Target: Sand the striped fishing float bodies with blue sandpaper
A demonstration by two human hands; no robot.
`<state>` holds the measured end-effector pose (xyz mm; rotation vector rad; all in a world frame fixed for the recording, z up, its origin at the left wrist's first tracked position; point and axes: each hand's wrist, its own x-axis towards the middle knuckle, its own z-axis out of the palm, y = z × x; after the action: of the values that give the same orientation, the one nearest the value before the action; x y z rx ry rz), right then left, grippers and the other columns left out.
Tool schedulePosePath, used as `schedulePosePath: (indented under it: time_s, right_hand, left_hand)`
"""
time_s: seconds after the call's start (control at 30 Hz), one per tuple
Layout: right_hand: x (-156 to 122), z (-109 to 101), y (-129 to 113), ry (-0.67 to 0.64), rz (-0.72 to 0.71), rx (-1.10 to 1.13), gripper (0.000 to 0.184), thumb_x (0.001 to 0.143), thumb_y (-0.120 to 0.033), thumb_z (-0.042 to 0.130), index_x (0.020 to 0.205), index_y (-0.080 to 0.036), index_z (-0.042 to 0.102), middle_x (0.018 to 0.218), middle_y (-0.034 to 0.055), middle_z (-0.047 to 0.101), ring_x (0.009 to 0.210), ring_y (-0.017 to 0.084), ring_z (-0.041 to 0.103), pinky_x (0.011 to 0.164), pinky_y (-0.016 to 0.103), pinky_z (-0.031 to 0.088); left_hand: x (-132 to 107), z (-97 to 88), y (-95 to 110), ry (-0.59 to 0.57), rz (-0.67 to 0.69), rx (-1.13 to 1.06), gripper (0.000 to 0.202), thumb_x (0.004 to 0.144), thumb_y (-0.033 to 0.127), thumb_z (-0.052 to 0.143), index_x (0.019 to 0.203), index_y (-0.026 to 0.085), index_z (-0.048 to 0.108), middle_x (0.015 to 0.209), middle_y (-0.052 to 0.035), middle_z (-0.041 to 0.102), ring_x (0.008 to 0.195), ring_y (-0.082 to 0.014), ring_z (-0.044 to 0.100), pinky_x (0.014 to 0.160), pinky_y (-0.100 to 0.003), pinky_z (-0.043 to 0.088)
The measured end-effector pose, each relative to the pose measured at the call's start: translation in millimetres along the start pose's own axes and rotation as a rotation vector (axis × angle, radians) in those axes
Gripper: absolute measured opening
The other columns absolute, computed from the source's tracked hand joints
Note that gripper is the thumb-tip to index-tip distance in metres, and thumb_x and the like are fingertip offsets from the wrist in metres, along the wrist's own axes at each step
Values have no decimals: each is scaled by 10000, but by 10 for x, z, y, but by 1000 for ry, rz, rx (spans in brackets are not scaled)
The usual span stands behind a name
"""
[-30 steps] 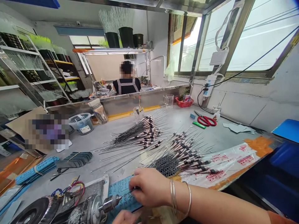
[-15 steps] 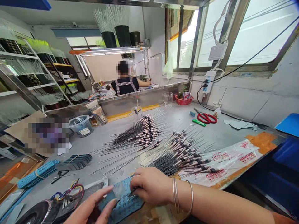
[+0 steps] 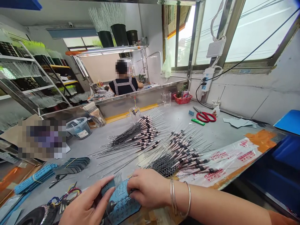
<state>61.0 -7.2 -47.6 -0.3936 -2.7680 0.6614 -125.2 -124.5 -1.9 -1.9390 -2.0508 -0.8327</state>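
My left hand grips the edge of a blue printed card at the bottom of the view, tilting it up. My right hand, with bangles on its wrist, presses over the card's far side and pinches a thin dark stick. The card hides most of a small motor's drill chuck. Beyond my hands lie two heaps of long thin float sticks with pink and black bands. A black mesh tube sits among the nearer heap.
Red-handled scissors lie on the grey bench. A clear plastic tub, a glass jug, a coil of coloured wires and a red-printed plastic sheet surround the work. A co-worker sits beyond a steel partition.
My left hand has come in from the lower edge and now holds the blue card up, over the drill chuck. The view has swung slightly to the left.
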Motion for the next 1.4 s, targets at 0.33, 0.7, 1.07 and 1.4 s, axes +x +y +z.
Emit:
schedulePosePath:
  time_s: [0.33, 0.7, 1.07, 1.4]
  right_hand:
    - [-191, -181, 186, -52, -14, -83, 140, 904, -301, 539, 952, -235, 652, 865, 2, 584, 770, 143, 541, 595, 237, 333]
    - [-475, -361, 372, -68, 75, -119, 107, 885, -225, 549, 888, -192, 650, 874, 23, 602, 809, 146, 549, 632, 221, 356]
    - [-230, -130, 180, 13, 16, 7, 128, 884, -263, 550, 933, -218, 658, 828, 3, 591, 760, 144, 515, 611, 229, 328]
    - [-566, -446, 450, -52, 22, -106, 121, 903, -243, 551, 943, -200, 658, 900, 16, 611, 814, 143, 554, 645, 228, 365]
  left_hand:
    - [96, 150, -52, -146, 130, 177, 479, 890, 635, 404, 1048, 296, 703, 968, 42, 769, 843, -174, 744, 701, -202, 591]
    - [126, 255, -16, -319, 149, 113, 242, 904, 421, 520, 1064, 371, 694, 992, 82, 760, 883, -149, 722, 771, -197, 559]
    - [122, 291, 124, -448, 183, 101, 286, 905, 296, 488, 1114, 353, 674, 929, 46, 759, 826, -178, 709, 719, -259, 569]
    - [103, 291, 224, -540, 307, 80, 302, 846, 282, 561, 1116, 347, 680, 904, 32, 768, 813, -175, 729, 719, -240, 584]
